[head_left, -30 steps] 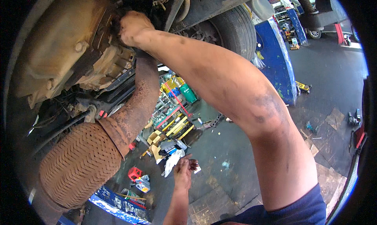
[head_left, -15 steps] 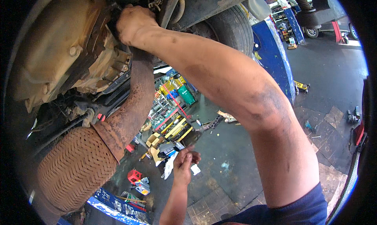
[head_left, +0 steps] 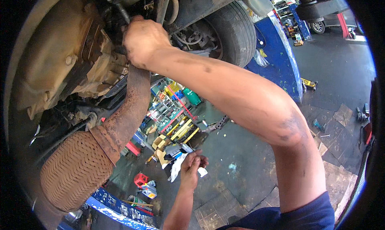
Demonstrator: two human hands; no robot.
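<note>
My right hand (head_left: 145,43) is raised under the vehicle, closed in a fist beside the rusty exhaust pipe (head_left: 138,95). A shiny, slim metal tool shaft (head_left: 123,13) sticks out above the fist; its other parts are hidden by the fingers and the dark recess. Lower down hangs my left hand (head_left: 191,167), thumb up and fingers loosely curled but apart, with nothing visible in it. A brown braided flex section (head_left: 76,169) joins the pipe at lower left. Next to my right hand is the dirty tan metal casing (head_left: 52,53) with bolts.
A tyre (head_left: 236,37) and a blue lift post (head_left: 274,55) stand beyond my right forearm. A frame rail (head_left: 208,9) crosses overhead. Below are a cluttered tool rack (head_left: 174,123), a red stool (head_left: 140,179), a blue lift part (head_left: 116,214) and a yellow floor jack (head_left: 309,84).
My right fist has come down and slightly toward me, baring the metal shaft above it. My left hand has shifted a little right. The view has tilted slightly, showing more of the wheel.
</note>
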